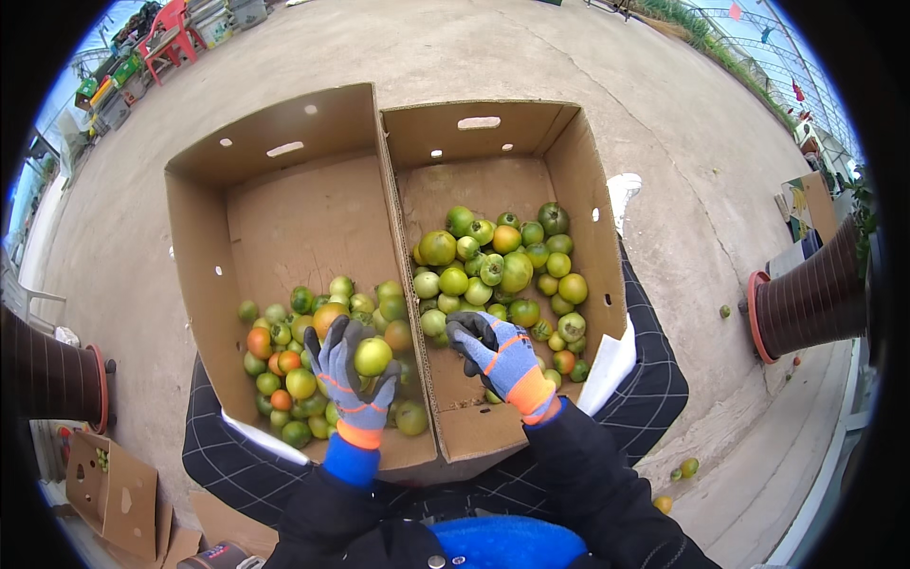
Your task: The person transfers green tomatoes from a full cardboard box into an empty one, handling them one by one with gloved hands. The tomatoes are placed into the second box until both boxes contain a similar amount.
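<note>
Two open cardboard boxes stand side by side before me. The left box holds green and orange tomatoes in its near part. In the right box, mostly green tomatoes lie across the middle and right side. My left hand, in a grey-blue glove with orange lines, is over the left box with a yellow-green tomato at its palm and fingers. My right hand, gloved alike, is over the near part of the right box with its fingers curled; whether something small is between them cannot be told.
Large dark pots stand at the left and right. A few loose tomatoes lie on the concrete floor at the right. Another cardboard box is at the lower left. A red plastic chair and stacked crates are at the far left.
</note>
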Motion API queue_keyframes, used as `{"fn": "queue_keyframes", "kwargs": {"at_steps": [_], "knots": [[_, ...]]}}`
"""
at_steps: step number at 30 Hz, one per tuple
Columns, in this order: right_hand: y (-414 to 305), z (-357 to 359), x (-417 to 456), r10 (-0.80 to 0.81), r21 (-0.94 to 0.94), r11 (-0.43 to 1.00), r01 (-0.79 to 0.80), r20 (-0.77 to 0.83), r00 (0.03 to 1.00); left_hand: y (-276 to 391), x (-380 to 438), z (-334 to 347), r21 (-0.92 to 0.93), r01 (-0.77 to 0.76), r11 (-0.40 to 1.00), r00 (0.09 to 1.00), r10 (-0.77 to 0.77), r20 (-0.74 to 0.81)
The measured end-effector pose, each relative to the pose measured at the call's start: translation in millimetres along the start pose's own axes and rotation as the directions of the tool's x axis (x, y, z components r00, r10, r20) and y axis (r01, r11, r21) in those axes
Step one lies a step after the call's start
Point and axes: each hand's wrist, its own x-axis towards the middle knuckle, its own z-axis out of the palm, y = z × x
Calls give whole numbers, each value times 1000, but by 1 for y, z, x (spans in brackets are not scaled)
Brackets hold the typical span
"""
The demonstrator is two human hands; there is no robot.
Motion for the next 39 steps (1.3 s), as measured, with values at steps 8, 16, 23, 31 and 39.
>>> {"fn": "queue_keyframes", "kwargs": {"at_steps": [8,16,23,31,39], "knots": [[118,29,12,545,-911,250,327,411,731,-7,3,2,187,296,937,950,-268,-160],[114,30,25,531,-934,182,308,357,768,-2,2,7,110,153,982,988,-148,-52],[70,-23,21,313,-329,900,-284,35,949,9,0,1,45,-158,986,985,154,83],[-36,26,-33,-273,-36,961,274,40,961,17,-6,6,-26,-260,965,965,259,-30],[80,-24,37,288,-952,273,-140,-58,956,-25,-8,6,219,241,945,968,-218,-126]]}}
